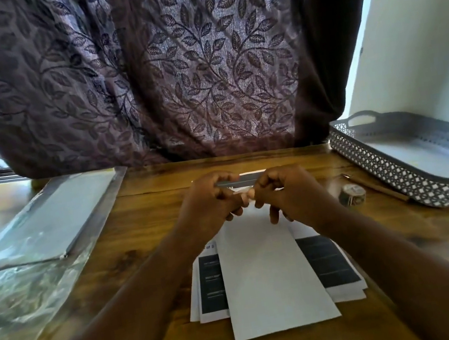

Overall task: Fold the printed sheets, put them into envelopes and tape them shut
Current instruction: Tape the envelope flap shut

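While left hand (pixel 210 201) and right hand (pixel 288 192) pinch a pale strip (pixel 243 192) between them, wooden table (pixel 148 199), leaf-patterned curtain (pixel 173 75) behind.

Hardly any words are showing clearly

The printed sheets (pixel 332 264) are showing dark blocks with tiny pale lines of writing — all too blurry to read. Near the top left of the sheets a small dark bit is peeking out — maybe "of 3", but it is looking too smudged to be sure.

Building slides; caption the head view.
Left hand and right hand meet at the far end of an envelope lying on printed sheets.
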### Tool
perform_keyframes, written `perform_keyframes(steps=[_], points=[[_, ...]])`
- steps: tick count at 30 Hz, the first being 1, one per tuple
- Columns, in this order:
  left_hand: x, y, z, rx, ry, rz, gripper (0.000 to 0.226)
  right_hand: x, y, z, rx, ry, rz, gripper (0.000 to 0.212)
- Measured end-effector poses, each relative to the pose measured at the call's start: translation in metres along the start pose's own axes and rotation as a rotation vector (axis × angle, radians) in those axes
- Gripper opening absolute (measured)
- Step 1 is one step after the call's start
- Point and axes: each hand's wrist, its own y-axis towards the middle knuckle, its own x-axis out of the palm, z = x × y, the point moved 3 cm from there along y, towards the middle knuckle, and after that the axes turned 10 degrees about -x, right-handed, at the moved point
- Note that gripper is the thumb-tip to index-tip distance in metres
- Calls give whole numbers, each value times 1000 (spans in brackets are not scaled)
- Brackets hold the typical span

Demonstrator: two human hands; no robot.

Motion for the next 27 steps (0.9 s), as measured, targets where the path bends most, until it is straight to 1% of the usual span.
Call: perform_keyframes(steps=[3,5,6,8,9,12,14,15,18,21,27], points=[[2,-1,-2,17,-1,6,38,0,2,8,48,1,-25,13],[2,-1,-3,15,7,68,34,-5,6,14,104,42,3,14],[1,-1,-4,22,50,116,31,-8,9,19,142,72,35,16],[1,-1,-5,63,222,200,28,-16,17,30,232,119,110,21],[1,-2,-6,81,324,212,29,-19,20,34,283,137,127,24],[9,1,-12,84,595,153,42,-17,31,45,424,179,106,27],[16,3,-15,78,751,102,53,-10,36,49,479,134,42,27],[19,4,-16,83,793,87,58,-6,37,51,479,98,11,27],[23,4,-21,96,807,66,64,1,46,56,450,7,-14,26],[24,4,-25,77,811,49,67,3,52,59,470,-75,-38,25],[25,10,-27,53,844,38,75,6,57,62,493,-64,-88,25]])
